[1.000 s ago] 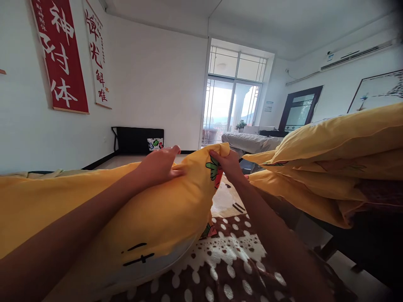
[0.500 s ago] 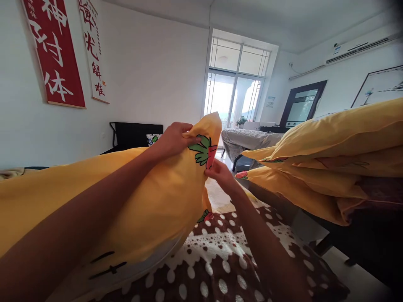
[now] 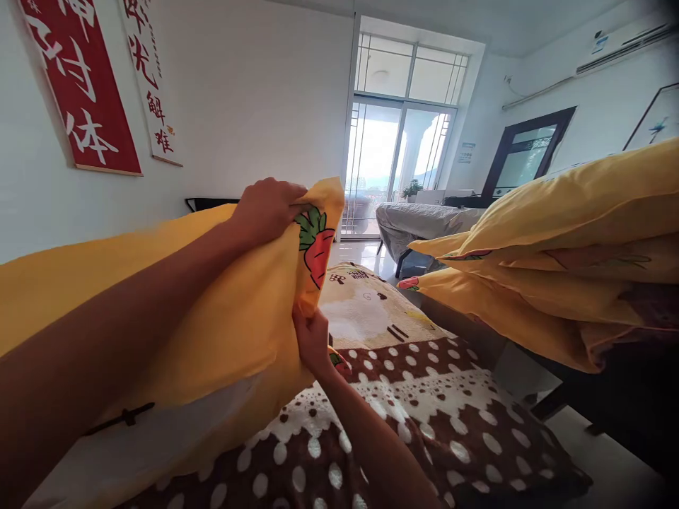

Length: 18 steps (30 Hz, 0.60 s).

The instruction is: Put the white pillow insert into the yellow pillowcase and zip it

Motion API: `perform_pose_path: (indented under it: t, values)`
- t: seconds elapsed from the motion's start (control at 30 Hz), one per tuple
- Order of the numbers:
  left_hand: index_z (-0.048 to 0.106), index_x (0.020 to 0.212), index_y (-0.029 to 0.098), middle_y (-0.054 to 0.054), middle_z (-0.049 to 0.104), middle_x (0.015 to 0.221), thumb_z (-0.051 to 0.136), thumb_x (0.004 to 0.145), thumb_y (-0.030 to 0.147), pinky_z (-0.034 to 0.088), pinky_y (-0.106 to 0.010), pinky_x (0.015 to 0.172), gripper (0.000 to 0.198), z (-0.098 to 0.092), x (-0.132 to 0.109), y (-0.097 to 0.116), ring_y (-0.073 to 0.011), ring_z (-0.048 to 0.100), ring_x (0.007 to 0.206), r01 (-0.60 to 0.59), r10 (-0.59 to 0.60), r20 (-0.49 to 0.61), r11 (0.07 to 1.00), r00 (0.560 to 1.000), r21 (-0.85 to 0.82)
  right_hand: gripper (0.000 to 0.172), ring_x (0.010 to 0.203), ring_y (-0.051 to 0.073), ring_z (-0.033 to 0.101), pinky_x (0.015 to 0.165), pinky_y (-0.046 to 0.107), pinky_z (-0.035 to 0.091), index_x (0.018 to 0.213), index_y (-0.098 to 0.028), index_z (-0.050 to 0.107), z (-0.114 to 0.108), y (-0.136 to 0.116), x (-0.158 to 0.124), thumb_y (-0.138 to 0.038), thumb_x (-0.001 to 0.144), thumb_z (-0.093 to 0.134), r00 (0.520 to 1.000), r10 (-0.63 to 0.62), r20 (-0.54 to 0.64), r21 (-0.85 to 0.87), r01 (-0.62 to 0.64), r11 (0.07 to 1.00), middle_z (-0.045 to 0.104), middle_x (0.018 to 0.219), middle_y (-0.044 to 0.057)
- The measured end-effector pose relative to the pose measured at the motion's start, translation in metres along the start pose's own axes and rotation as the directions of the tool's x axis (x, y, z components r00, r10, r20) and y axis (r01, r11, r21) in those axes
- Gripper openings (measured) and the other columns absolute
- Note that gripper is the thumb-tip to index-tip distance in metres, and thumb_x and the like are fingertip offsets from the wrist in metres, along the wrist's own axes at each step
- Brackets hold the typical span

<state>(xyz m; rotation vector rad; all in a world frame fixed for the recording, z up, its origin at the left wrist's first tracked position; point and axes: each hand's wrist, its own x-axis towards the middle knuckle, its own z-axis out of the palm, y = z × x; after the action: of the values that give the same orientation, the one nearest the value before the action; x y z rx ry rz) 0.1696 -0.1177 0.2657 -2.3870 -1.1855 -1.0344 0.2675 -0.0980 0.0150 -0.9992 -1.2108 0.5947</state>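
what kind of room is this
Most likely a room in a home, perhaps a bedroom: a yellow pillowcase, stacked yellow bedding and glass balcony doors.

Two hands [image 3: 268,212] [image 3: 312,338], one yellow pillowcase [image 3: 233,318], two wall banners [image 3: 79,85] [image 3: 151,92], one dotted blanket [image 3: 424,417]

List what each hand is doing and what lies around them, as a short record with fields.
Left hand: clenched on the top corner of the yellow pillowcase
Right hand: gripping the same pillowcase's lower edge
Print: red and green fruit motif just below the left hand
Inside: white pillow showing at the near end
Underneath: brown dotted blanket
Right side: stacked yellow bedding
Background: red banner on the wall, glass door
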Motion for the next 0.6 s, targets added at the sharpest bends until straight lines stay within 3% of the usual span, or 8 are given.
perform_pose_path:
  t: [0.1, 0.17, 0.27, 0.33, 0.43, 0.5, 0.6]
  values:
    - [0.066, 0.074, 0.014, -0.001, 0.051, 0.061, 0.057, 0.077, 0.042, 0.032, -0.026, 0.060, 0.029, 0.008, -0.004, -0.030, -0.0150, 0.049, 0.065, 0.048, -0.044, 0.027, 0.987, 0.999, -0.152, 0.035, 0.072, 0.020, 0.058, 0.060, 0.028, 0.048, 0.088, -0.016, 0.064, -0.039, 0.020, 0.004, -0.048, 0.077, 0.060, 1.000, -0.005, 0.021, 0.028, 0.004, 1.000, 0.067, 0.077, 0.005]
    - [0.069, 0.078, 0.014, 0.000, 0.053, 0.060, 0.062, 0.073, 0.045, 0.031, -0.024, 0.055, 0.032, 0.015, -0.002, -0.041, -0.0123, 0.047, 0.058, 0.090, -0.055, 0.116, 0.943, 0.992, -0.319, 0.036, 0.072, 0.020, 0.060, 0.061, 0.028, 0.049, 0.090, -0.017, 0.065, -0.062, 0.030, 0.000, -0.046, 0.071, 0.066, 0.987, 0.037, 0.154, 0.087, -0.051, 0.995, 0.069, 0.081, 0.004]
    - [0.071, 0.082, 0.014, 0.000, 0.055, 0.060, 0.066, 0.069, 0.049, 0.031, -0.023, 0.049, 0.037, 0.021, 0.005, -0.039, -0.0109, 0.045, 0.053, 0.105, -0.038, 0.154, 0.884, 0.987, -0.456, 0.038, 0.071, 0.021, 0.062, 0.062, 0.031, 0.052, 0.087, -0.018, 0.068, -0.082, 0.040, -0.013, -0.042, 0.058, 0.076, 0.901, 0.174, 0.398, 0.067, -0.217, 0.974, 0.070, 0.080, 0.003]
    - [0.071, 0.076, 0.012, 0.000, 0.052, 0.057, 0.066, 0.069, 0.051, 0.030, -0.023, 0.049, 0.039, 0.023, 0.011, -0.030, -0.0099, 0.043, 0.052, 0.061, -0.011, 0.116, 0.900, 0.993, -0.432, 0.032, 0.069, 0.021, 0.062, 0.064, 0.032, 0.053, 0.078, -0.018, 0.069, -0.082, 0.041, -0.023, -0.039, 0.055, 0.076, 0.869, 0.228, 0.438, 0.002, -0.255, 0.967, 0.070, 0.075, 0.002]
    - [0.067, 0.065, 0.011, 0.001, 0.041, 0.052, 0.063, 0.071, 0.053, 0.027, -0.024, 0.051, 0.042, 0.023, 0.021, -0.014, -0.0085, 0.037, 0.052, -0.037, 0.052, 0.041, 0.952, 0.998, -0.303, 0.023, 0.069, 0.022, 0.062, 0.067, 0.035, 0.053, 0.071, -0.020, 0.069, -0.064, 0.039, -0.034, -0.040, 0.061, 0.072, 0.903, 0.152, 0.403, 0.012, -0.171, 0.985, 0.069, 0.073, 0.003]
    - [0.063, 0.062, 0.011, 0.001, 0.036, 0.052, 0.060, 0.074, 0.053, 0.028, -0.025, 0.055, 0.043, 0.022, 0.027, -0.007, -0.0089, 0.038, 0.054, -0.075, 0.078, 0.007, 0.976, 0.997, -0.203, 0.020, 0.073, 0.022, 0.063, 0.071, 0.036, 0.053, 0.077, -0.022, 0.071, -0.049, 0.039, -0.040, -0.039, 0.068, 0.067, 0.913, 0.067, 0.401, 0.080, -0.108, 0.991, 0.070, 0.076, 0.003]
    - [0.062, 0.065, 0.011, 0.000, 0.035, 0.056, 0.057, 0.076, 0.053, 0.033, -0.027, 0.063, 0.044, 0.019, 0.034, -0.004, -0.0145, 0.048, 0.064, -0.023, 0.023, 0.001, 0.999, 1.000, -0.034, 0.020, 0.077, 0.022, 0.063, 0.071, 0.035, 0.052, 0.083, -0.022, 0.072, -0.037, 0.048, -0.042, -0.037, 0.074, 0.061, 0.933, 0.022, 0.358, 0.091, -0.059, 0.994, 0.070, 0.080, 0.003]
